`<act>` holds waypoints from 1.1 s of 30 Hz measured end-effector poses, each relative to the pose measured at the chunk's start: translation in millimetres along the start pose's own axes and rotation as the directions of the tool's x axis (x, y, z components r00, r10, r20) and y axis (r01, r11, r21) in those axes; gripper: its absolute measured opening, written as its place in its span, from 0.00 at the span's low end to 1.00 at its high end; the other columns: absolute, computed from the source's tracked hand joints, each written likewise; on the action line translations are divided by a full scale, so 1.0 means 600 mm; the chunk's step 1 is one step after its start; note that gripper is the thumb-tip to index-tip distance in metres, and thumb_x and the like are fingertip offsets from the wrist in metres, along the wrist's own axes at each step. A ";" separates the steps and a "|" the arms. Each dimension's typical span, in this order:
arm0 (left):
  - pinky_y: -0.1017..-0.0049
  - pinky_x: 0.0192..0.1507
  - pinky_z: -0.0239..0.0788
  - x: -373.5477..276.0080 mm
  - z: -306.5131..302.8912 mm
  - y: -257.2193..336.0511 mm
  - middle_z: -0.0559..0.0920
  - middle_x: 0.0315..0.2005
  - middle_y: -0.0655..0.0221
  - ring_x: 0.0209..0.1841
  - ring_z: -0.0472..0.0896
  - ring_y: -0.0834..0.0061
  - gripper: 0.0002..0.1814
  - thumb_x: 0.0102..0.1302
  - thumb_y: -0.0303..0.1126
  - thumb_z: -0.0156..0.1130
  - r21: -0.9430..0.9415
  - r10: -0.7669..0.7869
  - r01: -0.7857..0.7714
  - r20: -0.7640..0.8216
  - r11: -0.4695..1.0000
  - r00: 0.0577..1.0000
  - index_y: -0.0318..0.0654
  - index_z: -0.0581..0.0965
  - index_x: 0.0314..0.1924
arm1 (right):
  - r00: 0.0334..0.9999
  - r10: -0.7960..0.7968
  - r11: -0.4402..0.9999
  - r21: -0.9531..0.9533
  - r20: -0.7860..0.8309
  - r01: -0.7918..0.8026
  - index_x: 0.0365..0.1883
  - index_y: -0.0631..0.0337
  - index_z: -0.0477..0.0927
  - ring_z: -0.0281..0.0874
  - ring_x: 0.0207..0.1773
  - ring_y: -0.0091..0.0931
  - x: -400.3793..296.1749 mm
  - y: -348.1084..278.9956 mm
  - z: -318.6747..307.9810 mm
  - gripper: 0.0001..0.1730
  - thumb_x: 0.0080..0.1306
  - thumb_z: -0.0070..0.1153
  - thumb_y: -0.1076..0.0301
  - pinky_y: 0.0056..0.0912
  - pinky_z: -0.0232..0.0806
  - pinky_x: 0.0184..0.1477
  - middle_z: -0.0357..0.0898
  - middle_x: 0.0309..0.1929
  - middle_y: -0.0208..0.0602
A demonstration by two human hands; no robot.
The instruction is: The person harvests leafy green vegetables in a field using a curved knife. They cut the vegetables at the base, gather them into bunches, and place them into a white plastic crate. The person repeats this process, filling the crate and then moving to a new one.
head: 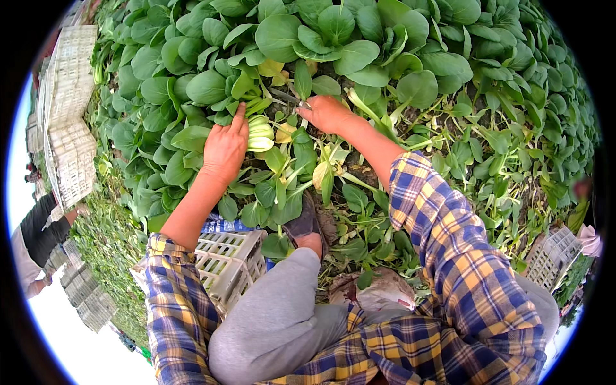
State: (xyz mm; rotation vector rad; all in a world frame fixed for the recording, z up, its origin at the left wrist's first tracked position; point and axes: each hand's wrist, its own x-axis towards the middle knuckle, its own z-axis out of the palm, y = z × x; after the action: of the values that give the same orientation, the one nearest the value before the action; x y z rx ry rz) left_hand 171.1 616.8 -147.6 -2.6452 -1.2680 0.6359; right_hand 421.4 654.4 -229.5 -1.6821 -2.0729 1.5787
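Note:
My left hand (225, 147) is around a bunch of bok choy (260, 134), its index finger stretched forward along the leaves. The pale stem ends face right, towards my other hand; my palm and the leaves hide part of the bunch. In my right hand (328, 114) is a knife (285, 96), its dark narrow blade pointing left among the stems. Much of its handle is covered by my fingers. Uncut bok choy plants (332, 33) stand densely just beyond both hands. Yellowed leaves (321, 174) and loose green ones lie on the soil below the knife.
A pale plastic crate (228, 260) stands by my left knee, near my shoe (303, 222). Stacked crates (71, 115) line the far left, where another person (43, 236) bends. Another crate (553, 255) is at right. Trimmed leaves (486, 168) litter the ground.

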 end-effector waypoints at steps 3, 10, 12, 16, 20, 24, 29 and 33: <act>0.76 0.50 0.65 -0.019 0.009 0.005 0.66 0.68 0.57 0.39 0.80 0.78 0.26 0.56 0.29 0.57 0.044 0.081 -0.078 -0.076 0.996 0.994 0.30 0.75 0.56 | 0.947 0.143 0.985 0.054 0.286 -0.165 0.42 0.65 0.81 0.79 0.42 0.45 -0.029 -0.007 -0.018 0.26 0.70 0.49 0.47 0.45 0.69 0.47 0.81 0.36 0.54; 0.77 0.43 0.65 -0.100 -0.051 0.060 0.68 0.66 0.55 0.33 0.78 0.78 0.25 0.53 0.31 0.58 -0.114 0.307 -0.298 0.066 0.948 0.949 0.31 0.77 0.52 | 0.997 -0.075 0.996 0.042 0.031 0.074 0.34 0.64 0.78 0.77 0.35 0.48 -0.139 0.025 -0.037 0.26 0.70 0.50 0.45 0.48 0.68 0.42 0.79 0.29 0.50; 0.69 0.48 0.72 -0.082 -0.131 0.079 0.68 0.67 0.56 0.43 0.82 0.66 0.26 0.47 0.27 0.64 -0.608 0.419 -0.180 0.278 0.774 0.865 0.37 0.78 0.51 | 0.993 -0.070 0.995 0.068 -0.097 0.077 0.36 0.63 0.78 0.77 0.36 0.49 -0.135 0.011 -0.032 0.24 0.69 0.50 0.47 0.50 0.69 0.42 0.80 0.30 0.50; 0.63 0.53 0.74 -0.019 -0.192 0.054 0.65 0.69 0.58 0.52 0.80 0.54 0.26 0.46 0.24 0.67 -0.877 0.361 0.030 0.228 0.480 0.904 0.43 0.79 0.50 | 0.987 -0.064 0.998 -0.021 -0.146 0.061 0.38 0.64 0.79 0.78 0.39 0.49 -0.085 0.020 0.003 0.24 0.69 0.50 0.48 0.51 0.70 0.44 0.80 0.33 0.53; 0.61 0.46 0.75 0.066 -0.131 0.004 0.71 0.60 0.56 0.40 0.82 0.54 0.20 0.46 0.19 0.63 -0.324 0.045 0.008 0.155 0.946 0.987 0.34 0.74 0.42 | 0.999 -0.020 0.995 0.100 -0.048 0.025 0.40 0.66 0.80 0.79 0.41 0.49 -0.021 0.019 0.048 0.24 0.70 0.49 0.50 0.51 0.71 0.45 0.81 0.38 0.55; 0.74 0.41 0.71 0.052 -0.045 -0.014 0.77 0.43 0.66 0.35 0.82 0.71 0.16 0.48 0.27 0.68 0.048 0.064 -0.077 0.242 0.996 0.968 0.40 0.77 0.40 | 0.957 0.209 0.939 0.232 0.202 -0.254 0.41 0.69 0.80 0.81 0.40 0.46 -0.017 -0.043 0.035 0.24 0.70 0.50 0.52 0.47 0.72 0.45 0.81 0.38 0.55; 0.74 0.42 0.71 -0.037 -0.068 0.051 0.77 0.38 0.66 0.36 0.82 0.70 0.15 0.49 0.30 0.66 -0.109 0.159 -0.126 0.383 0.986 0.910 0.39 0.79 0.40 | 0.943 -0.070 0.994 -0.052 0.325 0.092 0.40 0.68 0.79 0.80 0.41 0.45 -0.066 0.002 0.071 0.23 0.70 0.52 0.51 0.47 0.72 0.44 0.81 0.39 0.54; 0.63 0.46 0.75 -0.002 -0.214 0.050 0.68 0.66 0.59 0.42 0.83 0.58 0.22 0.45 0.22 0.64 -0.530 0.192 0.044 0.382 0.847 0.904 0.36 0.78 0.45 | 0.996 0.055 0.998 -0.007 -0.063 -0.056 0.36 0.67 0.77 0.79 0.40 0.49 -0.148 0.015 0.009 0.24 0.70 0.50 0.49 0.51 0.71 0.44 0.80 0.33 0.54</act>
State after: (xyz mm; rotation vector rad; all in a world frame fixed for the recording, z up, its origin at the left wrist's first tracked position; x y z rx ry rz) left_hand 247.1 604.2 -40.5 -3.1278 -1.6639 1.0574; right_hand 460.9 583.9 -191.8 -1.7833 -2.0233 1.5127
